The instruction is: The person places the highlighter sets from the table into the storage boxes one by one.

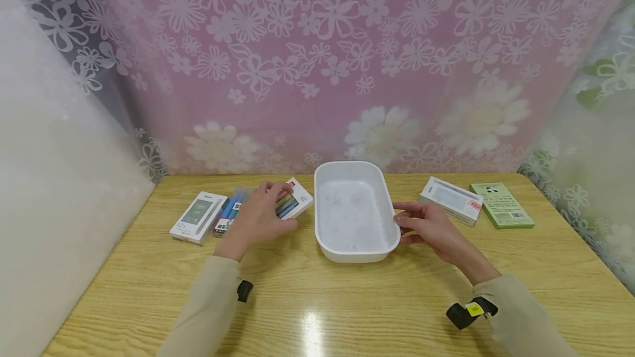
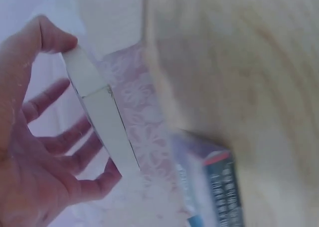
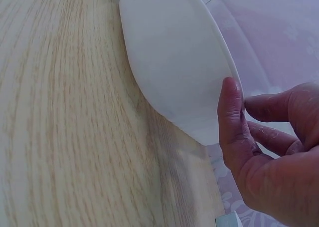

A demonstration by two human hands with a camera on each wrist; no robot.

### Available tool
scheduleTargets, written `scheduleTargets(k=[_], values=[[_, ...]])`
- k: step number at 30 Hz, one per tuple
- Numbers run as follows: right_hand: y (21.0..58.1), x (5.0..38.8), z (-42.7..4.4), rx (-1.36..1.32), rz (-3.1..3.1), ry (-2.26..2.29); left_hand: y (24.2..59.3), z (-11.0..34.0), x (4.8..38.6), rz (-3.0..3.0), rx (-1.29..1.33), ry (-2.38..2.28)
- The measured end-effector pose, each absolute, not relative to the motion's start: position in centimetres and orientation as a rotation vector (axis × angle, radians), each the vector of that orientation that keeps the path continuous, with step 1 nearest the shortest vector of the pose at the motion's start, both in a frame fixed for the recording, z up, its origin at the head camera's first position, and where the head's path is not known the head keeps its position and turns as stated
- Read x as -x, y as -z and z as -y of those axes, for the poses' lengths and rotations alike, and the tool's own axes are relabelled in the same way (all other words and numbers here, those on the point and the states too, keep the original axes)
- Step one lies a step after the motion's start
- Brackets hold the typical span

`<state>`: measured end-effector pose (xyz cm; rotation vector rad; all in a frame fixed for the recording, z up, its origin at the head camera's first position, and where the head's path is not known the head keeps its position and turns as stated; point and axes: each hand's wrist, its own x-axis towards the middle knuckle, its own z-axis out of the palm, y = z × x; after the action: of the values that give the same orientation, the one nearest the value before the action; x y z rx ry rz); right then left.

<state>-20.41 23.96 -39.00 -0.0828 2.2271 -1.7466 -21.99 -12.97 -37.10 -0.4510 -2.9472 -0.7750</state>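
My left hand (image 1: 258, 216) grips a thin white box (image 1: 300, 194) by its edges, with a picture of coloured bars on its face. In the left wrist view, the thumb and fingertips press on opposite ends of the box (image 2: 102, 107). My right hand (image 1: 430, 230) pinches the right rim of a white plastic basin (image 1: 354, 208), which has nothing in it. The basin's outer wall (image 3: 174, 57) fills much of the right wrist view. Beneath and left of my left hand lies a pack with blue parts (image 1: 229, 215), partly hidden.
A white box with a grey-green panel (image 1: 195, 218) lies at the left of the wooden table (image 1: 307, 302). On the right are another white box (image 1: 450, 201) and a green box with a panda picture (image 1: 502, 205). A floral curtain (image 1: 317, 70) hangs behind.
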Motion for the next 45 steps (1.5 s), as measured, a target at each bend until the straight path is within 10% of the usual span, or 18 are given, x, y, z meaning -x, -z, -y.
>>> scheduleTargets(k=[45], values=[[39.1,20.4,-24.3,0.078,-2.176,1.756,35.5,1.9,22.8,2.989,1.121,0.652]])
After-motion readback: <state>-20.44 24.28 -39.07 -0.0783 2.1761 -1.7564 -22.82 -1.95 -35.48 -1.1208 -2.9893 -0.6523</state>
